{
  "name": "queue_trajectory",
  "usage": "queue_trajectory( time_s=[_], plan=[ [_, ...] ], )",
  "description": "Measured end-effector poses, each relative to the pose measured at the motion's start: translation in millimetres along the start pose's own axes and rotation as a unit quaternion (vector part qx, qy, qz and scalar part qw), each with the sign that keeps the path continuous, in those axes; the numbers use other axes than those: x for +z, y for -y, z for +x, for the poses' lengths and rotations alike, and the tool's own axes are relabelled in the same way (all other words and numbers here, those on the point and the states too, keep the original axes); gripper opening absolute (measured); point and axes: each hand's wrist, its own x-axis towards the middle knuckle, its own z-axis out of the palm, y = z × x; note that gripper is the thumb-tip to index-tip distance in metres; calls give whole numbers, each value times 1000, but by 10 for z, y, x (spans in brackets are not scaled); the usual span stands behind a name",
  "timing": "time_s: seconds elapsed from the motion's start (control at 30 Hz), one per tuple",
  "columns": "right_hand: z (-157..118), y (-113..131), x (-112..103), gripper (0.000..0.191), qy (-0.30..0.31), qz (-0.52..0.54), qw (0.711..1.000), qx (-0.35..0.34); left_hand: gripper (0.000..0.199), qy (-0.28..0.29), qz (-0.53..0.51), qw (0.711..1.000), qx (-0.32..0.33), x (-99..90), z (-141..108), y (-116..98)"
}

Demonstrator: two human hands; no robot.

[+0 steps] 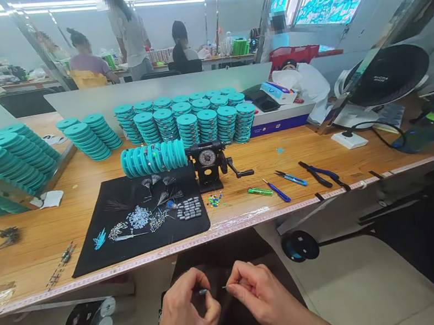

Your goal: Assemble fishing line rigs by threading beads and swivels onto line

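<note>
My left hand (188,313) is closed, with a small dark grey cylinder (203,292) pinched between thumb and forefinger. It resembles the grey metal cylinders (189,208) lined up on the black mat (106,249). Just to its right, my right hand (261,295) is closed in a pinch on a thin pin-like piece (224,288), whose tip points at the left hand. A narrow gap separates the hands, held over my lap below the table edge. Clear beads (139,217), light blue sleeves (99,239) and wire bundles lie on the mat.
A hand-cranked winder (207,167) carries turquoise spools (153,158); stacked spools (198,126) stand behind. Rightward lie a green tube (260,192), blue pen-like tool (277,191), snips (292,178) and pliers (320,173). A measuring tape (244,222) runs along the table edge. Several people sit or stand beyond.
</note>
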Motion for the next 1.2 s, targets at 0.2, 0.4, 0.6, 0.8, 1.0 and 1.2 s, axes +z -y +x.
queue_trajectory(
  time_s=[0.2, 0.4, 0.6, 0.8, 1.0, 1.2],
  plan=[
    [33, -87, -7, 17, -4, 77, 997, 11, 15, 51, -45, 997, -21, -123, 29, -6],
    [72, -100, 57, 17, -22, 79, 996, 17, 17, 48, -25, 998, -26, -144, 35, 10],
    [61, -84, 72, 17, -4, 123, 992, 35, 13, 53, -26, 996, 63, -20, 4, 7],
    [63, -176, 172, 21, 7, 197, 979, 47, 13, -17, -39, 995, 95, 90, -37, 52],
    [23, -177, 225, 34, 15, 246, 967, 61, 13, 21, -10, 996, 87, 135, -87, 94],
    [-4, -134, 172, 41, -17, 274, 960, 62, 15, 15, -28, 999, 24, 127, -94, 143]
  ],
)
